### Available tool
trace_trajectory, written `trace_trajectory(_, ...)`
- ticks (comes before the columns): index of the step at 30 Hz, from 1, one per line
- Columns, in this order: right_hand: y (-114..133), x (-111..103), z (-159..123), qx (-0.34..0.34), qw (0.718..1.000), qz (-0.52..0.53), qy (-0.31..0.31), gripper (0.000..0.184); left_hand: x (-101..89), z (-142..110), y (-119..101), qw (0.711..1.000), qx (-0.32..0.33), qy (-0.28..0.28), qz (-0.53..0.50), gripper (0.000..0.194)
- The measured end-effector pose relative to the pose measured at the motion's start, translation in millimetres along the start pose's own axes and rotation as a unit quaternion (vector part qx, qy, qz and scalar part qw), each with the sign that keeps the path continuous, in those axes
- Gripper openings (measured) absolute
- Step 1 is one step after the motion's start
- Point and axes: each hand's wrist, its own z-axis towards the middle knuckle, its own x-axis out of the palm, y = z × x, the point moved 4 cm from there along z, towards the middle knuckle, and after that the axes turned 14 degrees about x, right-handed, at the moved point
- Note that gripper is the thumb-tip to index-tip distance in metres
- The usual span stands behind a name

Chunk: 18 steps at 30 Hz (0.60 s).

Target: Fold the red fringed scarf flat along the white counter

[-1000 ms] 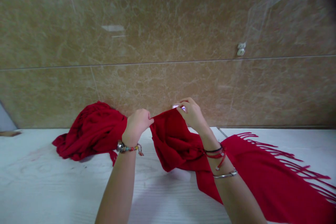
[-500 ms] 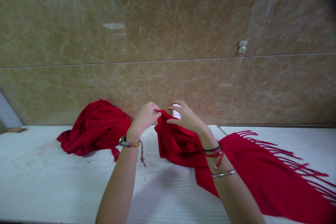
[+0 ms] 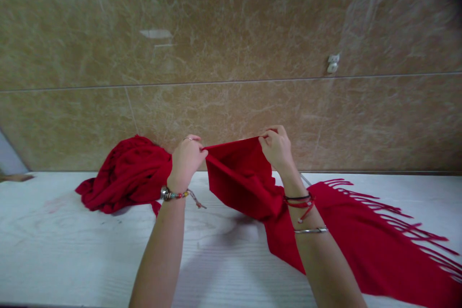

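So the left hand (image 3: 189,159) and right hand (image 3: 277,149) each have a fingertip pinch on a red scarf (image 3: 245,183), edge stretched between them. Fringe (image 3: 400,224) trails toward 4 o'clock on the white table (image 3: 90,260). Bunched red cloth (image 3: 130,178) sits around 9 o'clock from the left hand, can't really tell if they touch.

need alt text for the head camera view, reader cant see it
A person's left hand and right hand hold a red fringed scarf by its edge, stretched between them above a white surface. The scarf's fringed end lies spread to the right; a bunched red cloth lies to the left, brown marbled tiles behind.
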Motion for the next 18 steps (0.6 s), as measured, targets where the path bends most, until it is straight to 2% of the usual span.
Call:
trace_trajectory(2,-9,-4,4,0.025,0.999,-0.015,-0.026,0.015,-7.6,-2,9,1.000,-0.004,-0.018,0.000,0.020)
trace_trajectory(4,-15,0,5,0.040,0.998,-0.041,0.004,0.016,-10.6,-2,14,1.000,0.010,-0.016,-0.008,0.021)
trace_trajectory(7,-13,16,-5,0.025,0.987,-0.087,0.131,0.015,-4.4,-1,13,0.998,0.046,0.030,-0.038,0.021)
trace_trajectory(9,-3,26,-17,-0.012,0.974,-0.090,0.208,0.031,1.7,1,6,0.995,0.063,0.052,-0.060,0.021)
trace_trajectory(12,20,37,-36,-0.071,0.956,-0.054,0.280,0.054,5.9,4,-3,0.993,0.076,0.049,-0.071,0.022)
trace_trajectory(15,40,47,-49,-0.092,0.950,-0.018,0.299,0.055,4.7,4,-10,0.993,0.086,0.042,-0.075,0.021)
trace_trajectory(18,49,56,-53,-0.085,0.959,0.016,0.271,0.034,1.4,4,-12,0.992,0.091,0.039,-0.074,0.022)
